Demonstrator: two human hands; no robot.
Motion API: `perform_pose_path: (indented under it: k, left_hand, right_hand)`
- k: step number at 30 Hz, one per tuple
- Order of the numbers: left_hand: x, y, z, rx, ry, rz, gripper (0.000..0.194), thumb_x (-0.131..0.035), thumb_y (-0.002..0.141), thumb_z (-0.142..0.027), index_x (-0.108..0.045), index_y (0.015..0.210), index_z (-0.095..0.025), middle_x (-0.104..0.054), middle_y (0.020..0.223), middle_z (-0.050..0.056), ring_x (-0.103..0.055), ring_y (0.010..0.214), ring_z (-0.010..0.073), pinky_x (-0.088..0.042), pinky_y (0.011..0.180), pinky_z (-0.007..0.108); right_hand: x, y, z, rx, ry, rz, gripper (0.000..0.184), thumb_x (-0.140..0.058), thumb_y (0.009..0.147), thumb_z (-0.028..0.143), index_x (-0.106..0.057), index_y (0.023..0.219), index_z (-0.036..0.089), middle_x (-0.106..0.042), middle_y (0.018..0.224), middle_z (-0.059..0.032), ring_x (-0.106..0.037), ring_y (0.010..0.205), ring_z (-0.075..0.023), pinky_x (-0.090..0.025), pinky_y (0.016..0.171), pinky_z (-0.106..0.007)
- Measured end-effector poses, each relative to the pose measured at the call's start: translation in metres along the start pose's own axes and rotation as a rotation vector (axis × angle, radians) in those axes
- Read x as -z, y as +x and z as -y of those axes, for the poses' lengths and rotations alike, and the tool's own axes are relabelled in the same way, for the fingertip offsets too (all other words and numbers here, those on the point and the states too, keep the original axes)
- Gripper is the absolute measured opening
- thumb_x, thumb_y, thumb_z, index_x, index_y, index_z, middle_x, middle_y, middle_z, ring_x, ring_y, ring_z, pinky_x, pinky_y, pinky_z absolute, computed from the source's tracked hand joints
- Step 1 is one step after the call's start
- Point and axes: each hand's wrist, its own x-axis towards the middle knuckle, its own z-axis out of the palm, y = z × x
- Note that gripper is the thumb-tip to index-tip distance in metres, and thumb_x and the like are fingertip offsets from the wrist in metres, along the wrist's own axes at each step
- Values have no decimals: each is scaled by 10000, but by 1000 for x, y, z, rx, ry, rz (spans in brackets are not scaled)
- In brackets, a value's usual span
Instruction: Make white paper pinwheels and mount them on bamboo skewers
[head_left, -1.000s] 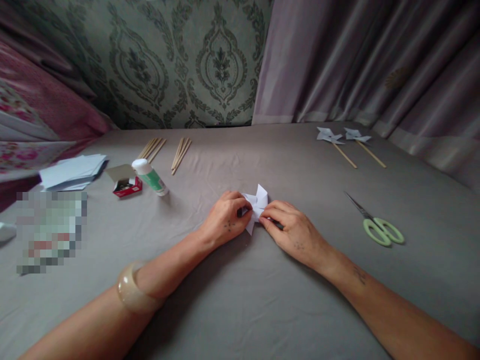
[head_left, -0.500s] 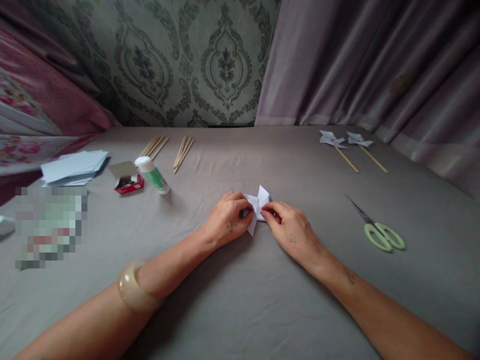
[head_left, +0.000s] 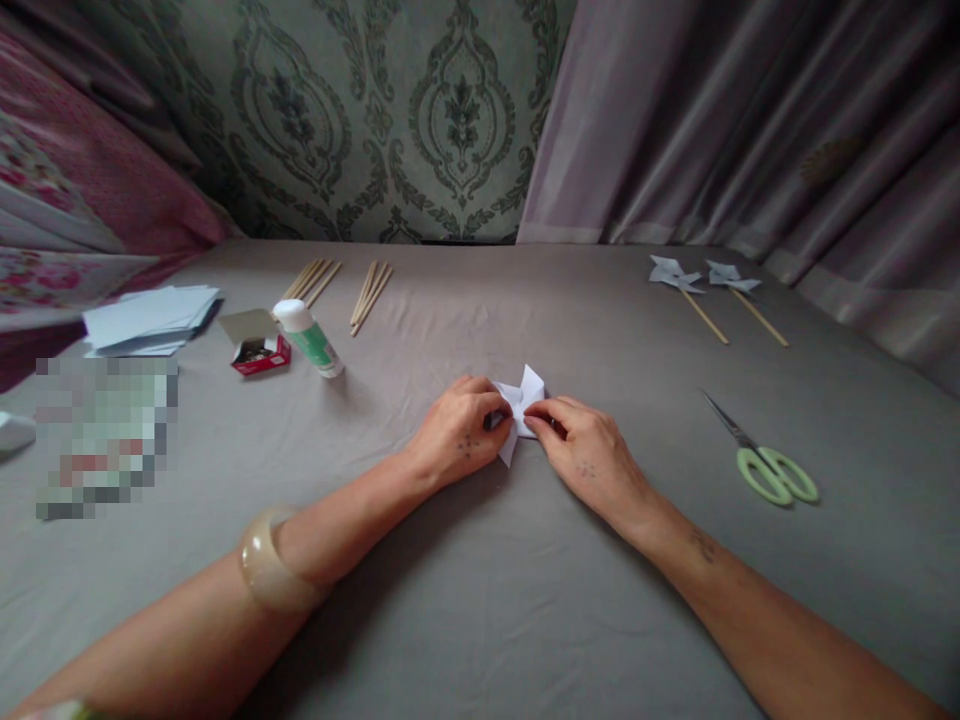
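2 close pinches hold a white folded-paper pinwheel (head_left: 531, 388) low over a grey cloth (head_left: 465, 590), near the middle of the scene. The left hand (head_left: 469, 430) has thumb and forefinger closed on the paper's left side; the right hand (head_left: 592, 450) pinches at its right, the 2 sets of fingertips nearly meeting. What lies directly beneath them is hidden. Good handling here seems to call for a steady left hold, so the folds cannot slip, and light pressure from the right near the center, leaving the far blade uncreased. Beyond the left arm, a red box (head_left: 260, 357) sits with its flap raised, showing contents too small to identify. Just beside it stands what looks like a glue stick (head_left: 311, 340), white cap on, contents out of sight. A pixelated item (head_left: 105, 440) reveals nothing of what, if anything, it holds. At far right lie 2 stick-mounted pinwheels (head_left: 675, 273).
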Motion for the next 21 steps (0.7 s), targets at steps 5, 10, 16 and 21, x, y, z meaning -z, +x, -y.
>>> perform_pose_path:
  k: [5,10,16,21]
  left_hand:
    - [-2,0,2,-14,10,-7,144,-577,780,-135,-711,812,-177,-668,850,53,-592,826,180,-471,779,300]
    - [-2,0,2,-14,15,3,150,-575,782,-133,-715,820,-169,-671,862,63,-595,843,186,-474,795,308]
    - [-1,0,0,-12,14,5,160,-572,783,-133,-722,830,-162,-673,865,71,-598,850,189,-478,803,316]
    - [0,0,0,-7,5,6,167,-567,788,-132,-724,831,-168,-673,866,68,-600,846,184,-482,806,317]
  right_hand:
    - [0,0,-2,11,-2,9,176,-538,891,199,-712,861,199,-708,880,-68,-651,810,-193,-473,745,-314]
    - [1,0,-2,13,-5,29,175,-551,887,188,-726,891,185,-705,875,-71,-652,813,-194,-475,747,-310]
    - [1,0,-3,36,-21,57,195,-537,898,190,-725,948,180,-701,880,-69,-650,822,-191,-472,762,-307]
    - [1,0,-5,41,-36,72,213,-522,910,212,-722,980,191,-695,874,-65,-647,817,-190,-473,751,-305]
